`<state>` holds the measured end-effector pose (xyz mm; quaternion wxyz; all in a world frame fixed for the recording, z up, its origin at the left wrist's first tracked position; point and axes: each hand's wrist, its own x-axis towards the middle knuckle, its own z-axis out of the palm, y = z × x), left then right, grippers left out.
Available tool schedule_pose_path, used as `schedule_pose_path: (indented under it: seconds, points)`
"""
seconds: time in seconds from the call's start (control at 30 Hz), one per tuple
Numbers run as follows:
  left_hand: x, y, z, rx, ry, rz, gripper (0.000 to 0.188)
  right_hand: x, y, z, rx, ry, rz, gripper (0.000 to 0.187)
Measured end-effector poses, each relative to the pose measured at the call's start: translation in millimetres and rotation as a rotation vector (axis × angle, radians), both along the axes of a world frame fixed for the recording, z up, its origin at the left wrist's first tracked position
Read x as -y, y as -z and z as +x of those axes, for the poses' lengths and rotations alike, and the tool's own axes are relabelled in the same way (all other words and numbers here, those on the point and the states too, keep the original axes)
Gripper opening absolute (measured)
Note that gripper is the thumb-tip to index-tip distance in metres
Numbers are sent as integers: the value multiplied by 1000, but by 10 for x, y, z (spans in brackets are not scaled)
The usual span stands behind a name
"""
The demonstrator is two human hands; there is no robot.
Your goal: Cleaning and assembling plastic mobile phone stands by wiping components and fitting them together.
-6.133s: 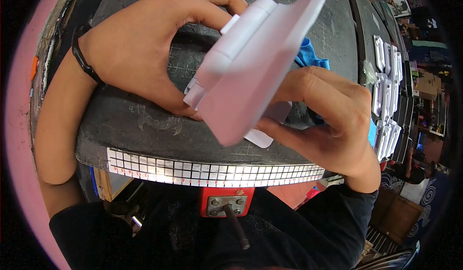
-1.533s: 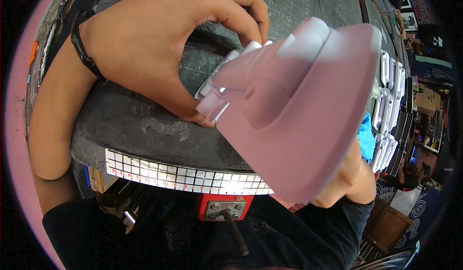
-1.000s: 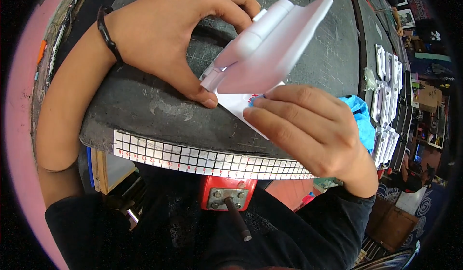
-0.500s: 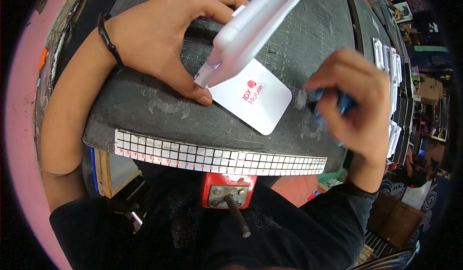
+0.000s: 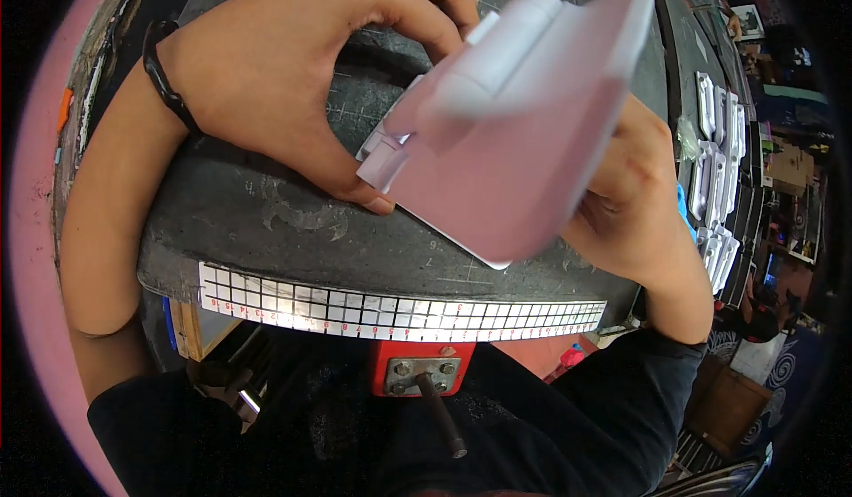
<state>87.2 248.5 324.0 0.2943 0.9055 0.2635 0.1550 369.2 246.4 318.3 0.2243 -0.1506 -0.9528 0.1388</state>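
A white plastic folding stand [image 5: 524, 133] rests on the dark worktop with its hinged panel raised and tilted to the right. Part of its flat base [image 5: 491, 261] shows under the panel; the rest is covered. My left hand [image 5: 293, 80] grips the stand from the left, thumb by the hinge end and fingers on the far side. My right hand [image 5: 630, 204] is close behind the panel's right edge. The panel hides its fingertips, so whether they touch or hold anything cannot be made out. Something blue [image 5: 684, 208] peeks out beyond the right wrist.
A white gridded ruler strip [image 5: 408, 313] runs along the worktop's near edge. Below it sits a red block [image 5: 417, 368] with a bolted plate and a metal rod. Several white plastic pieces [image 5: 717, 177] lie in rows at the right, with a clear plastic scrap [image 5: 688, 139] beside them.
The raised panel has swung up and right, toward me, covering the red print on the base. My right hand has moved in behind it; the blue thing in its fingers no longer shows there.
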Motion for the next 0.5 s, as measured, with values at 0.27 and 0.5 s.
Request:
schedule_pose_path:
  seconds: [0.27,0.5]
  points:
    - [-61,304,-79,81,11,83,67,25,189,-72,-21,50,-202,25]
    - [-56,271,-85,60,4,86,70,40,254,-23,-7,18,-134,27]
